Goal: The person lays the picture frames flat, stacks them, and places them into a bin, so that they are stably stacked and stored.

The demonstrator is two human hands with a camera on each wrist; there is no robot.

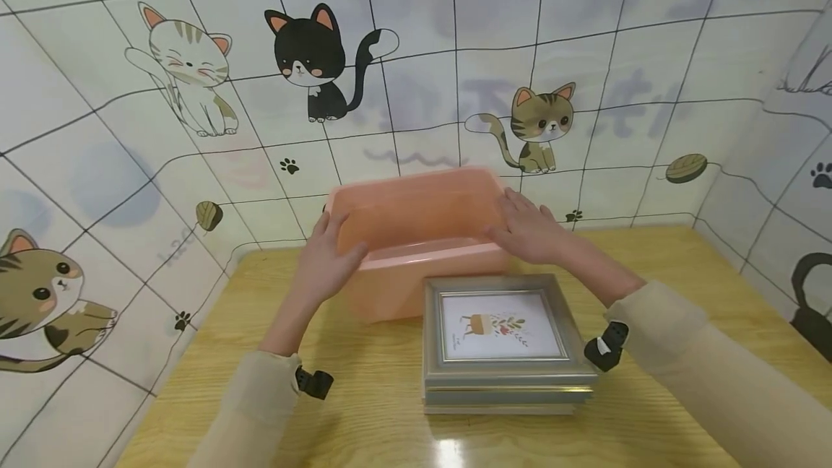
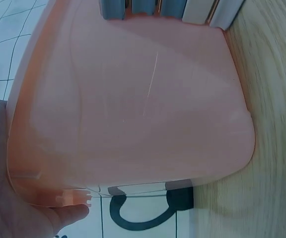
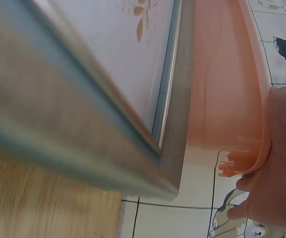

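Note:
A pink plastic storage bin [image 1: 393,287], open at the top, stands at the back of the table near the wall. My left hand [image 1: 328,258] grips its left end, the thumb over the near rim and the fingers at the far side. On the right end, my right hand [image 1: 529,230] holds the rim; part of its grip is hidden in the head view, while the right wrist view shows fingers [image 3: 245,183] curled at the bin's edge. Right in front of the bin lies a stack of several picture frames [image 1: 507,370], the top one showing a plant print.
The wooden table [image 1: 364,396] reaches the back wall [image 1: 416,107], which has a tile-and-cat pattern. Side walls [image 1: 71,165] close in at left and right. A small dark camera [image 1: 315,383] is strapped at the left wrist, another [image 1: 606,347] at the right.

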